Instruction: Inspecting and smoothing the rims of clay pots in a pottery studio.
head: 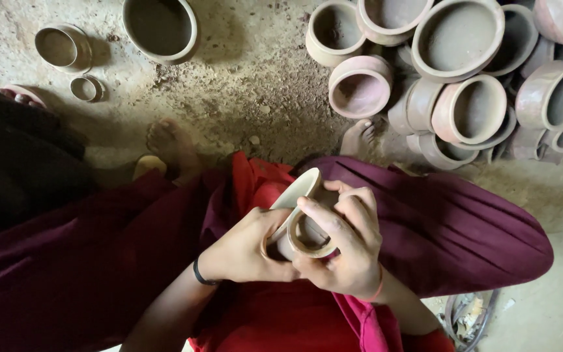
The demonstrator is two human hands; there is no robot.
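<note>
I sit on the ground in a maroon and red garment, and both hands meet over my lap. My left hand (245, 251) cups a small unfired clay pot (307, 236) from the left side. My right hand (346, 244) wraps around the pot's rim from the right, thumb across the top of the opening. A pale, flat curved tool or lid (298, 189) sticks up behind the pot between my fingers; which hand grips it I cannot tell. A black band circles my left wrist and a red thread my right.
A heap of several reddish clay pots (454, 72) lies on their sides at the upper right. Three more clay pots (159, 27) stand on the dirt floor at the upper left. My bare feet (171, 143) rest on the ground ahead. Dark cloth (14, 163) lies at the left.
</note>
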